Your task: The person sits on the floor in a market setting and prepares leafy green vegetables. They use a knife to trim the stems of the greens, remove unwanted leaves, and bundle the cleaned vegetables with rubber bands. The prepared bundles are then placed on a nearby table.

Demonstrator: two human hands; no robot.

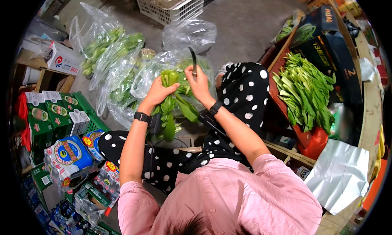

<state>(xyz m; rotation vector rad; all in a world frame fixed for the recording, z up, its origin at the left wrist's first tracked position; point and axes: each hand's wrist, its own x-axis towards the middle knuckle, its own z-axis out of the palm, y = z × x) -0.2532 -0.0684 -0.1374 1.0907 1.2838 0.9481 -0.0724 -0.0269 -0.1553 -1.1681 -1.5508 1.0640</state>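
My left hand point(160, 92) is wrapped around a bunch of leafy greens point(168, 78), its pale cut stems pointing up and its leaves hanging below. In my right hand point(198, 83) is a knife with a dark curved blade point(193, 57), tip pointing away from me. That hand is just right of the bunch, and its handle is mostly hidden by my fingers. Beneath both hands, an open clear plastic bag point(147, 74) holds more greens. To my right, a heap of long-stemmed leafy greens point(306, 91) lies on a reddish-brown board point(283, 103).
Clear bags of greens point(104, 54) lie on the floor ahead to the left. White plastic crates point(171, 11) stand beyond. Packs of canned beer point(69, 158) and green cartons point(50, 121) crowd my left side. A black cardboard box point(329, 51) stands behind the heap.
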